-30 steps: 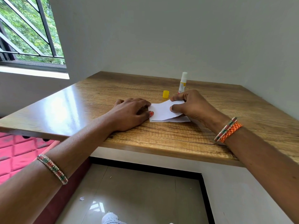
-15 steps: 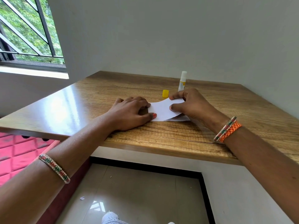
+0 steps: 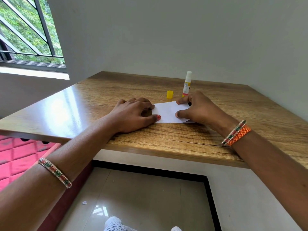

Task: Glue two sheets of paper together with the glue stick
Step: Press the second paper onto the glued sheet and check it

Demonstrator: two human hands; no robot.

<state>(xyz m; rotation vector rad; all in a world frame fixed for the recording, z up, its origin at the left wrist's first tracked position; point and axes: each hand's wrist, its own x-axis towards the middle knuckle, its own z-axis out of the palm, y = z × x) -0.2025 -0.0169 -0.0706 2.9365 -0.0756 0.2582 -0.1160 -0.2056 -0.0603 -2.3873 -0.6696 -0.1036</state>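
Two white paper sheets point(image 3: 166, 112) lie stacked on the wooden table point(image 3: 166, 139), the upper one slightly bowed over the lower. My left hand point(image 3: 133, 114) rests at their left edge, its bent fingertips and thumb pressing the paper down. My right hand point(image 3: 200, 109) pinches the right side of the upper sheet between thumb and forefinger. Just behind my right hand the glue stick point(image 3: 187, 84) stands upright and uncapped. Its yellow cap point(image 3: 170, 94) sits on the table to its left.
The table fits into a corner, with a wall behind and another on the right. A barred window point(image 3: 28, 34) is at the far left. Below the table's front edge are a tiled floor point(image 3: 141, 197) and a pink quilted cushion point(image 3: 15, 157).
The upper sheet has come down flatter over the lower one as my right hand shifted it. My left thumb has slid a little onto the paper's near left corner.
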